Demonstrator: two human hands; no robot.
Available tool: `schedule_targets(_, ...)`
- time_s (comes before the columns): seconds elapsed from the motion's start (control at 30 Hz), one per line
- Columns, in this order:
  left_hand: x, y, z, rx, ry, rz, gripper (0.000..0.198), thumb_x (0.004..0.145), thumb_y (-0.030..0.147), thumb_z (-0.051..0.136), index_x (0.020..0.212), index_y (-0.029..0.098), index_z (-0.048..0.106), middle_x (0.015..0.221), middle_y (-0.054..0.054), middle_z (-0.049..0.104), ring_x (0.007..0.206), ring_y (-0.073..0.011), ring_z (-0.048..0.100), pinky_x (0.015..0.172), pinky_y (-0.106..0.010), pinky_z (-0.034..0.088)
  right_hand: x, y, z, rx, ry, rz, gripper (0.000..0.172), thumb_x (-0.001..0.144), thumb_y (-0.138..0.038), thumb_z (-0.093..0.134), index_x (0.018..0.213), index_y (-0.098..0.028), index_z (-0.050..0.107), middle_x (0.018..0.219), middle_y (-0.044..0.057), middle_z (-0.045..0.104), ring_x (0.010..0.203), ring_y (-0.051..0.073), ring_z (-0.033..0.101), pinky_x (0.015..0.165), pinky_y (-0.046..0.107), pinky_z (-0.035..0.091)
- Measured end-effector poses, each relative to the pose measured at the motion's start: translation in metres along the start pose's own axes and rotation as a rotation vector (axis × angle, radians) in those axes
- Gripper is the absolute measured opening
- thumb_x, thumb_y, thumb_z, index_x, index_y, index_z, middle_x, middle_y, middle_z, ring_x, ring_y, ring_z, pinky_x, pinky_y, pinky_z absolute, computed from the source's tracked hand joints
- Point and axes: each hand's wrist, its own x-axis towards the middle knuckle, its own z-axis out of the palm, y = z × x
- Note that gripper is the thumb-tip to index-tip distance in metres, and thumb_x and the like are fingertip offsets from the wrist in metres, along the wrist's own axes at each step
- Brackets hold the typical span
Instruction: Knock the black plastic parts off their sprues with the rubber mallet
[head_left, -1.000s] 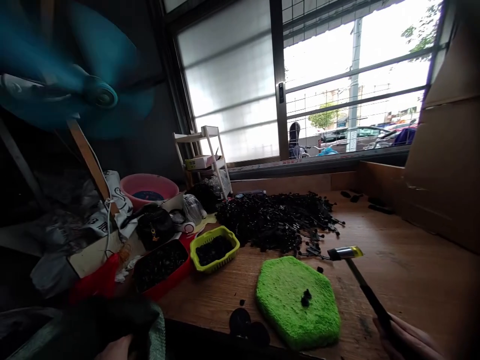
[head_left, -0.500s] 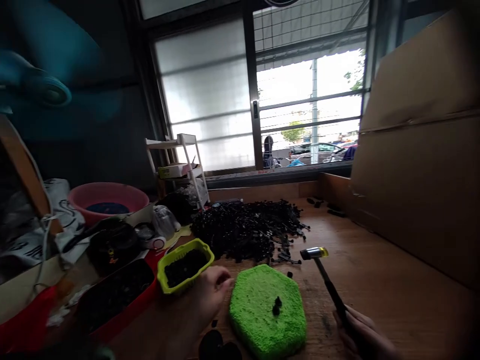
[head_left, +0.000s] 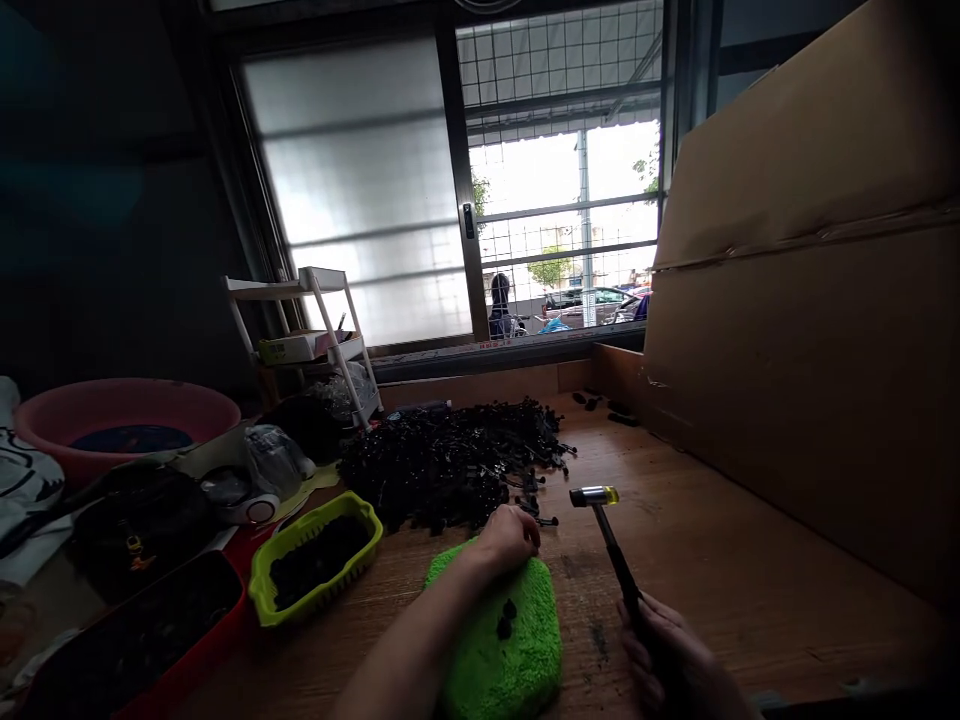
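My right hand (head_left: 664,645) grips the black handle of a small mallet (head_left: 595,497). Its head has a dark face and a clear yellow face, and is held up over the table. My left hand (head_left: 508,538) reaches across the far edge of a fuzzy green pad (head_left: 529,645), beside a heap of thin black plastic parts (head_left: 442,465). Its fingers are curled downward, and whatever they hold is hidden behind the knuckles. On the pad, right of my left forearm, sits a small black piece (head_left: 505,622).
Left of the pad stand a yellow-green basket (head_left: 262,600) of small black parts and a red tray (head_left: 240,610) of dark pieces. A large cardboard sheet (head_left: 787,330) borders the right side. Behind are a white shelf rack (head_left: 326,285) and a pink basin (head_left: 45,410).
My left hand has moved from beside the basket over to the pad's far edge. The view has turned to the right. The mallet is still in my right hand.
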Motion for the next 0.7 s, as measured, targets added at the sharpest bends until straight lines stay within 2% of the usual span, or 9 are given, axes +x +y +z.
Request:
schedule_targets(0.07, -0.011, 0.004, -0.012, -0.016, 0.060, 0.042, 0.015, 0.063, 0.009, 0.054, 0.068, 0.013, 0.068, 0.064, -0.003, 0.062, 0.061, -0.0138, 0.053, 0.057, -0.022, 0.039, -0.001, -0.001, -0.001, 0.021, -0.013, 0.004, 0.032, 0.079, -0.051, 0.053, 0.076, -0.020, 0.049, 0.051, -0.007, 0.042, 0.035, 0.005, 0.036, 0.036, 0.019, 0.026)
schedule_targets(0.17, -0.041, 0.010, -0.034, -0.021, 0.186, 0.099, 0.017, 0.076, 0.017, 0.048, 0.079, 0.016, 0.065, 0.080, -0.004, 0.062, 0.076, -0.0160, 0.054, 0.068, -0.024, 0.039, -0.001, -0.001, -0.002, 0.051, -0.033, -0.007, 0.029, 0.081, -0.049, 0.052, 0.078, -0.019, 0.050, 0.053, -0.006, 0.044, 0.037, 0.006, 0.039, 0.037, 0.020, 0.026)
schedule_targets(0.27, -0.081, 0.007, -0.047, -0.028, 0.282, 0.134, 0.016, 0.081, 0.023, 0.047, 0.077, 0.019, 0.062, 0.080, -0.005, 0.059, 0.075, -0.0175, 0.052, 0.067, -0.025, 0.037, -0.001, 0.001, -0.004, 0.074, -0.054, -0.016, 0.027, 0.084, -0.045, 0.050, 0.081, -0.019, 0.052, 0.054, -0.006, 0.046, 0.037, 0.006, 0.040, 0.037, 0.020, 0.025)
schedule_targets(0.33, -0.109, 0.000, -0.046, -0.016, 0.284, 0.139, 0.016, 0.082, 0.025, 0.048, 0.075, 0.021, 0.062, 0.076, -0.005, 0.058, 0.072, -0.0180, 0.051, 0.065, -0.026, 0.035, -0.001, 0.002, -0.006, 0.085, -0.062, -0.020, 0.026, 0.085, -0.044, 0.050, 0.082, -0.018, 0.053, 0.054, -0.005, 0.047, 0.037, 0.006, 0.040, 0.037, 0.019, 0.025)
schedule_targets(0.47, -0.149, -0.012, -0.032, 0.089, 0.194, 0.121, 0.020, 0.084, 0.027, 0.048, 0.074, 0.025, 0.066, 0.075, -0.006, 0.059, 0.069, -0.0181, 0.049, 0.065, -0.026, 0.033, -0.002, 0.002, -0.005, 0.108, -0.072, -0.033, 0.026, 0.082, -0.044, 0.053, 0.080, -0.018, 0.053, 0.053, -0.005, 0.048, 0.037, 0.006, 0.041, 0.036, 0.019, 0.026)
schedule_targets(0.6, -0.166, -0.015, -0.019, 0.134, 0.160, 0.138, 0.022, 0.085, 0.029, 0.047, 0.089, 0.029, 0.068, 0.086, -0.009, 0.064, 0.080, -0.0211, 0.053, 0.073, -0.028, 0.036, -0.003, 0.001, -0.001, 0.126, -0.069, -0.035, 0.025, 0.084, -0.043, 0.052, 0.080, -0.019, 0.053, 0.053, -0.005, 0.047, 0.038, 0.005, 0.040, 0.038, 0.018, 0.027)
schedule_targets(0.7, -0.169, -0.022, -0.022, 0.119, 0.213, 0.168, 0.021, 0.083, 0.030, 0.051, 0.097, 0.030, 0.067, 0.093, -0.009, 0.064, 0.084, -0.0215, 0.056, 0.076, -0.029, 0.039, -0.002, 0.004, -0.002, 0.133, -0.054, -0.020, 0.027, 0.081, -0.046, 0.055, 0.078, -0.019, 0.054, 0.052, -0.005, 0.046, 0.037, 0.005, 0.039, 0.037, 0.018, 0.026)
